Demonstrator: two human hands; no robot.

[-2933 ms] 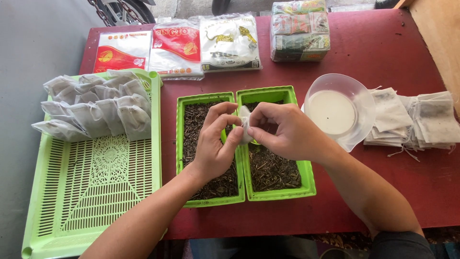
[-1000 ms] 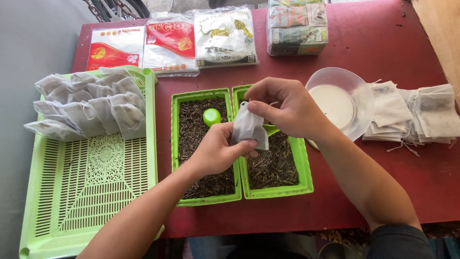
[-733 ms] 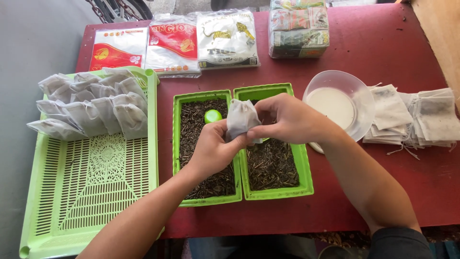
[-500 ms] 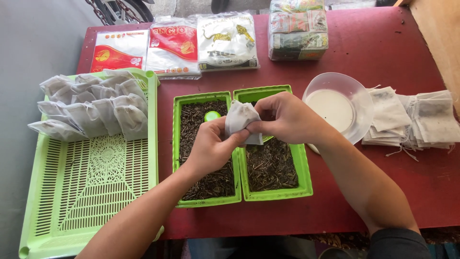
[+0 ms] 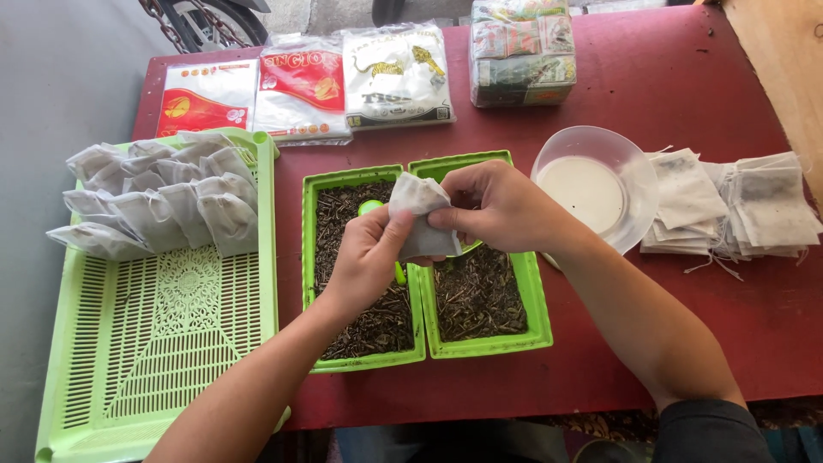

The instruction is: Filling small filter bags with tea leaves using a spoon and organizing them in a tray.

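Head view: left hand [image 5: 364, 257] and right hand [image 5: 497, 210] both pinch one filled pouch [image 5: 420, 219] above the two green trays of dried leaves [image 5: 480, 296]. Filled pouches [image 5: 159, 197] cover only the basket's [image 5: 163, 334] far end; a stack of empty pouches [image 5: 737, 206] remains, so roughly midway.

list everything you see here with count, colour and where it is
small filter bag: one, white, held between both hands above the trays
trays of dried leaves: two, green, centre
scoop: one, green, in the left tray
slotted tray: one, green, left
filled bags: about a dozen, white, top of the slotted tray
bowl: one, clear, right of centre
flat bags: a stack, white, right
sealed packets: four, far edge
table: one, dark red
left hand: pinches the bag
right hand: pinches the bag
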